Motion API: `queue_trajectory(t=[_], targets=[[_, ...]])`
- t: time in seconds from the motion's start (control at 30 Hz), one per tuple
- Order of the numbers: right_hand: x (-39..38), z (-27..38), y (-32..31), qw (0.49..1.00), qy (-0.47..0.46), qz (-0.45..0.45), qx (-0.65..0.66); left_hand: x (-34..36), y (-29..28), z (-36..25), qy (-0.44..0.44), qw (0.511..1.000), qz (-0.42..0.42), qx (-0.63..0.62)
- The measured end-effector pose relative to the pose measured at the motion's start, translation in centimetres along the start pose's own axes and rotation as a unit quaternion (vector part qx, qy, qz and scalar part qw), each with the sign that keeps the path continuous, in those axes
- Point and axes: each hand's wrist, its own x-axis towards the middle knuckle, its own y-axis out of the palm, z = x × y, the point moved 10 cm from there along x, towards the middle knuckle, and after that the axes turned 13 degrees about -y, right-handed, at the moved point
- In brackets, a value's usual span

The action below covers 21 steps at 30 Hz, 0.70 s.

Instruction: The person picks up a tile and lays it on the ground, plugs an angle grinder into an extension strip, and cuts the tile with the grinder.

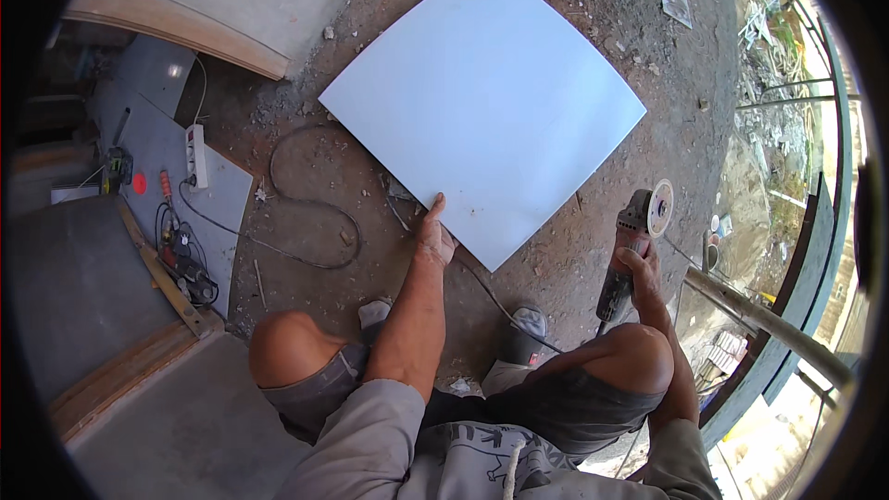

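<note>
A large, square white tile (491,102) lies in front of me, one corner pointing toward my feet. My left hand (435,233) grips its near left edge, with the thumb on top and the other fingers hidden beneath. Off to the right of the tile, my right hand (641,270) is wrapped around the body of an angle grinder (626,255). A pale round disc (659,208) sits at the grinder's far end, apart from the tile. Whether the disc is spinning cannot be made out.
A dark cable (347,222) snakes over the dirt floor (306,167) to a white power strip (195,156) on a grey board at left. Beside it lie a corded power tool (190,273) and a wooden strip (159,268). Metal railing (769,319) edges the right side.
</note>
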Motion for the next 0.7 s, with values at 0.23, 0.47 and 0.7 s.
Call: queue_trajectory(t=[0.23,0.47,0.7], targets=[[-3.5,-1.5,-2.5,0.997,0.002,-0.065,0.037,1.5,0.4,-1.5,0.024,0.999,0.048,-0.012],[-2.1,0.3,-0.4,0.998,-0.011,-0.036,-0.048,2.0,-0.1,-1.6,0.040,0.997,0.023,-0.066],[-1.7,1.6,1.8,0.993,-0.027,-0.008,-0.115,1.5,1.4,-2.4,0.022,0.990,0.089,-0.106]])
